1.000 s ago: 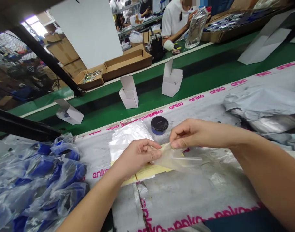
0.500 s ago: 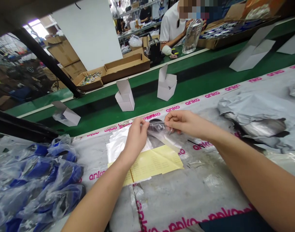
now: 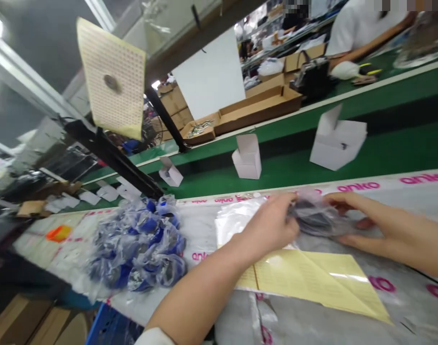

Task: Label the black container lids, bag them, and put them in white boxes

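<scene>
A: Biggest first: the green belt (image 3: 283, 168) across the back, the grey-covered worktop (image 3: 312, 328) this side of it. Arms?

B: 2, and both over the worktop! The left forearm (image 3: 207, 282) slants up from the bottom edge; the right forearm (image 3: 421, 244) is at the right edge, nearly level. Yellow sheet (image 3: 312, 273) just in front of the hands.

A: Grips?

B: Left hand (image 3: 276, 224): back upward, fingers bent, digits clamped on the left end of the bagged dark item (image 3: 315, 218). Right hand (image 3: 371, 223): pointing left, thumb low, fingers above, spread apart at the other end. Gripping? Blurred, can't tell.

A: The item itself?

B: Rounded, in clear plastic, between those 2 hands!
</scene>
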The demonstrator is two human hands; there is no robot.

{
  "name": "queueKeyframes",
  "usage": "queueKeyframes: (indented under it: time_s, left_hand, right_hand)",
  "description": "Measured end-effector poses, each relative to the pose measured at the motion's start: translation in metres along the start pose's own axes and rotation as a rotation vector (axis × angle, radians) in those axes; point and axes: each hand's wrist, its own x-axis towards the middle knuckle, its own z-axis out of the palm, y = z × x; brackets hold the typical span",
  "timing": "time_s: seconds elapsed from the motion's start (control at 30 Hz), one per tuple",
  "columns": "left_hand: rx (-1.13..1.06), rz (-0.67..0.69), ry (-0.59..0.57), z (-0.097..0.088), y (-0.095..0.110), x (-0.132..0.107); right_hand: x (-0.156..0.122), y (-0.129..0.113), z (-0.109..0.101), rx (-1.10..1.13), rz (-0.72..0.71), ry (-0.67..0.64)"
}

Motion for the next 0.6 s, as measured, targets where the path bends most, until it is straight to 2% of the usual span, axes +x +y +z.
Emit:
queueKeyframes:
  time_s: [0.1, 0.23, 0.3, 0.47, 0.6]
  left_hand:
    - [-0.141, -0.048, -0.081, 0.003, -0.005, -0.004]
    - [-0.357, -0.207, 0.056, 0.009, -0.008, -0.001]
    - [-0.470, -0.300, 0.120, 0.009, -0.004, 0.000]
    - [-0.369, -0.356, 0.200, 0.000, 0.009, -0.002]
    - [-0.471, -0.413, 0.078, -0.005, 0.010, -0.001]
  right_hand:
    - [0.004, -0.016, 0.006, 0.108, 0.154, -0.142]
    - [0.007, -0.043, 0.008, 0.273, 0.426, -0.059]
    - [0.005, -0.054, 0.007, 0.356, 0.508, 0.004]
    - [0.000, -0.070, 0.007, 0.456, 0.538, 0.030]
    - [-0.003, -0.071, 0.008, 0.512, 0.457, -0.072]
